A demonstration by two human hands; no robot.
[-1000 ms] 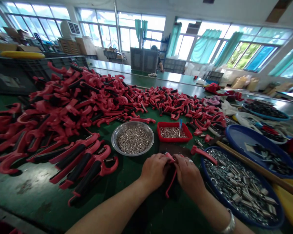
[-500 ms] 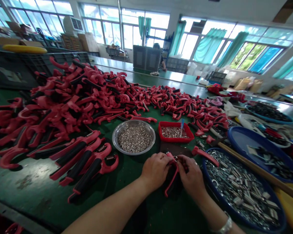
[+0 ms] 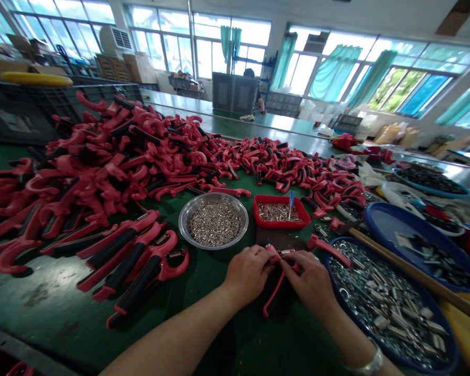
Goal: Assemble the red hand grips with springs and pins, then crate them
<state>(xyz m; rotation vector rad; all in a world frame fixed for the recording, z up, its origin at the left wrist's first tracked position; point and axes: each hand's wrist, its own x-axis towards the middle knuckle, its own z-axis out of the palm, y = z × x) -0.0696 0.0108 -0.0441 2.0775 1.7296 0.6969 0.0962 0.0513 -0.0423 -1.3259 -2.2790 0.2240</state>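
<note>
Silver spring (image 3: 285, 252) shows more fully now — by the right hand (image 3: 312, 278).

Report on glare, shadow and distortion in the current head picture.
Head view: the far windows wash out nearly white; head view: glare patches the green table at lower left; head view: shadow darkens the table below the left hand and right hand, around the red tool; head view: window lines slant towards the sides.

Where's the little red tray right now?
In the head view, the red tray sits just right of the round bowl, beyond the left hand and right hand.
</note>
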